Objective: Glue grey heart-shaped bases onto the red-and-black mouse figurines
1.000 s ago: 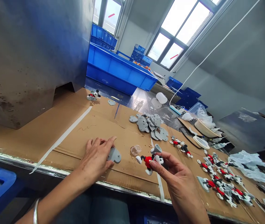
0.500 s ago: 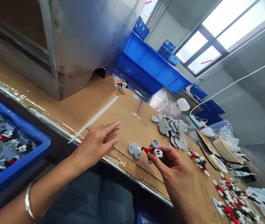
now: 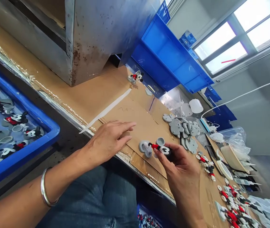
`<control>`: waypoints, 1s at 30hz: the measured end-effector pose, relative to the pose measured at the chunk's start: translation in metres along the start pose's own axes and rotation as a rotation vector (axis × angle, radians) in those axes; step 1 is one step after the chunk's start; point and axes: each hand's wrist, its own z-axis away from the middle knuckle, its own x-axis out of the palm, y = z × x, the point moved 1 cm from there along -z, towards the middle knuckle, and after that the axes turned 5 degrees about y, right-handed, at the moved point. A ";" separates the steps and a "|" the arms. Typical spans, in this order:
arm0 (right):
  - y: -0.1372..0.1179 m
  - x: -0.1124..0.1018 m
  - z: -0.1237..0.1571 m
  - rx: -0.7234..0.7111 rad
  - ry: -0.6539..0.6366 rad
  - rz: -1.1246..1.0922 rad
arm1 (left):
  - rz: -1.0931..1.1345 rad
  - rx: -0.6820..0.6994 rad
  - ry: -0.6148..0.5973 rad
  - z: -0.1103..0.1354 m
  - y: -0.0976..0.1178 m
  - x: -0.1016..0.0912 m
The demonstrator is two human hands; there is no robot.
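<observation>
My right hand [image 3: 181,167] pinches a small mouse figurine [image 3: 156,146] by its head, between thumb and fingers. The figurine is red, black and white, with a grey cup [image 3: 160,141] at its side, and lies tilted sideways. At its feet is a grey rounded base [image 3: 144,148], just above the cardboard; whether the two are joined I cannot tell. My left hand [image 3: 112,139] hovers over the cardboard's near edge, left of the base. Its fingers are stretched out with nothing in them.
Loose grey bases [image 3: 184,129] are heaped beyond my right hand. Several more figurines [image 3: 234,202] lie at the right. One figurine [image 3: 135,77] stands on a base near the metal box [image 3: 94,41]. A blue crate [image 3: 51,134] of figurines is at the left, below the cardboard-covered table [image 3: 135,110].
The camera view has shifted, so the table things appear farther right and higher. The figurine's feet and the base now appear closer together. My left hand stays open; my right keeps its pinch.
</observation>
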 end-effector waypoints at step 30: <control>0.008 0.012 0.000 0.170 0.105 -0.379 | -0.120 0.254 -0.007 0.010 0.008 0.005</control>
